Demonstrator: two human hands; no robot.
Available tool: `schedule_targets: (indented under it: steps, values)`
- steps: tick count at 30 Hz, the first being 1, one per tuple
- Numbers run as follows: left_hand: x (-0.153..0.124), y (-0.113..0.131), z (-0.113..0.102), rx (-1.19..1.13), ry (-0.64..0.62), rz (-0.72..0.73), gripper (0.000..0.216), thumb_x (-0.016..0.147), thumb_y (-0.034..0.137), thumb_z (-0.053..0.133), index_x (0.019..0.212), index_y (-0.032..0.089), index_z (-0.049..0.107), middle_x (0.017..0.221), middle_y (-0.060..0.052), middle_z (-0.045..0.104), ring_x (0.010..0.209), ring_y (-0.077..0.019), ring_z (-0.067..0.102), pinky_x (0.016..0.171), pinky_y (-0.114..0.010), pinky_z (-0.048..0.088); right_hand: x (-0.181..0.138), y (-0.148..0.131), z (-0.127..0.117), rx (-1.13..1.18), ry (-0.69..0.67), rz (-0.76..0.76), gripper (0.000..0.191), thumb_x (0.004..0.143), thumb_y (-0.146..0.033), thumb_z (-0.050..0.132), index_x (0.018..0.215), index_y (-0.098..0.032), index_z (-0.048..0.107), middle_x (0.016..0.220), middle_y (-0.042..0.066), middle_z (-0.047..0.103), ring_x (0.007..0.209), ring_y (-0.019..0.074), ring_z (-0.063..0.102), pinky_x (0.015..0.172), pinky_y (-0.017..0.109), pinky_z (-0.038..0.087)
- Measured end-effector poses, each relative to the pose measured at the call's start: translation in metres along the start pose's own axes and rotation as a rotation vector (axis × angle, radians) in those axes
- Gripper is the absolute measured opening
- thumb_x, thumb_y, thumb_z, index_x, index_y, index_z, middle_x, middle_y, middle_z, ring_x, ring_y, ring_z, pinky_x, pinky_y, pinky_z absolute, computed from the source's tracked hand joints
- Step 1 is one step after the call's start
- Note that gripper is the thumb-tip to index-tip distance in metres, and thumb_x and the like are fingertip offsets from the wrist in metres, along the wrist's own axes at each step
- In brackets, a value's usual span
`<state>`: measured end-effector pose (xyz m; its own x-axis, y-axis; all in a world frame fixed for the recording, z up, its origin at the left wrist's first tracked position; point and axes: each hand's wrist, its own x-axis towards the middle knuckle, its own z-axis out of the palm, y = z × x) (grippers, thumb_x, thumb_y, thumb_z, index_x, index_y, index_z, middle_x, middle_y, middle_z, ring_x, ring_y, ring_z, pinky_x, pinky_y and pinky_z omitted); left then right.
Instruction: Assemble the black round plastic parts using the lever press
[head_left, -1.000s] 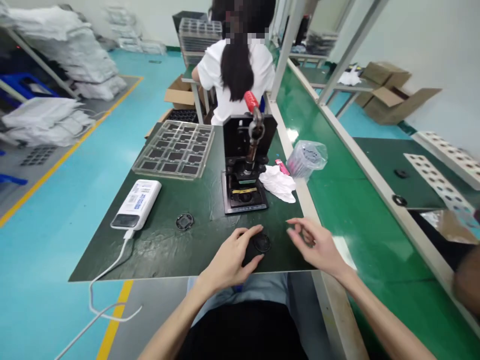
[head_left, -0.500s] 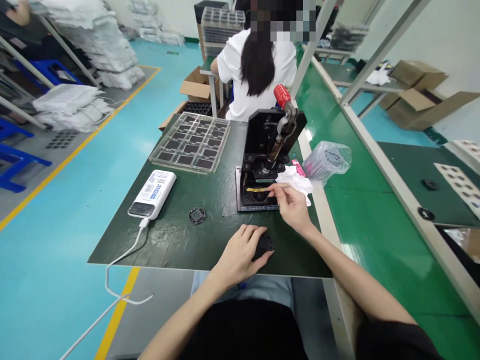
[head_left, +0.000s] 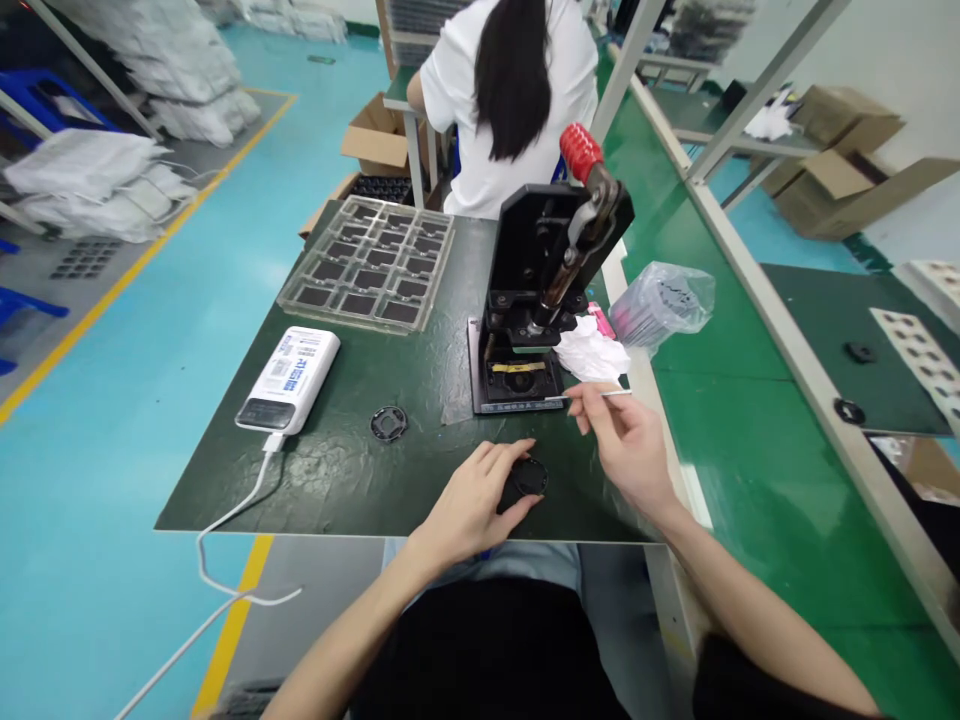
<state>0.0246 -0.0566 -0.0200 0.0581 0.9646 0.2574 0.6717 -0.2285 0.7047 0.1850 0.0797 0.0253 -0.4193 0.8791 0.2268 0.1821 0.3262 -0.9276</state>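
My left hand (head_left: 480,495) lies on the table with its thumb and fingers curled round the edge of a black round plastic part (head_left: 531,477). Between the fingertips of my right hand (head_left: 622,440) is a thin white stick (head_left: 616,393), whose kind I cannot make out. This hand is just right of the base of a black hand press (head_left: 536,270) with a red-gripped lever (head_left: 581,152). A yellow strip (head_left: 517,368) lies across the bed of the press. Left of the press, a second round black part (head_left: 388,423) rests on the table.
A clear compartment tray (head_left: 367,262) holds dark square pieces. A white power bank (head_left: 289,378) with a cable (head_left: 240,512) lies at the left. Crumpled white tissue (head_left: 594,352) and a plastic bag of thin sticks (head_left: 661,308) are right of the press. Ahead sits a person in white (head_left: 457,120).
My right hand has drawn back from the press bed toward the right and nearer me, carrying the thin stick. My left hand stays on the black round part. The whole view has shifted slightly.
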Motion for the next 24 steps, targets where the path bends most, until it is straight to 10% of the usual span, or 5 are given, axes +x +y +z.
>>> schedule_targets:
  steps: [7, 24]
  values:
    - [0.007, -0.001, 0.01, 0.15, 0.054, 0.004, 0.06, 0.09, 0.045, 0.075, 0.135, 0.018, 0.046, 0.107, -0.01, 0.067, 0.098, -0.0281, 0.067, 0.084, -0.042, 0.059, -0.05, 0.001, -0.014, 0.039, -0.059, 0.2, 0.023, 0.097, -0.038, 0.064, 0.096, -0.019, 0.076, 0.076, 0.003, 0.073, 0.054, 0.01, 0.056, 0.052, 0.023, 0.05]
    - [0.008, 0.002, 0.009, 0.155, 0.015, 0.016, 0.041, 0.093, 0.038, 0.072, 0.127, 0.019, 0.06, 0.113, -0.009, 0.061, 0.088, -0.0207, 0.059, 0.081, -0.038, 0.057, -0.08, 0.029, 0.0, -0.283, 0.002, -0.349, 0.018, 0.092, -0.004, 0.057, 0.089, -0.021, 0.058, 0.075, 0.001, 0.059, 0.066, 0.0143, 0.056, 0.057, 0.027, 0.048]
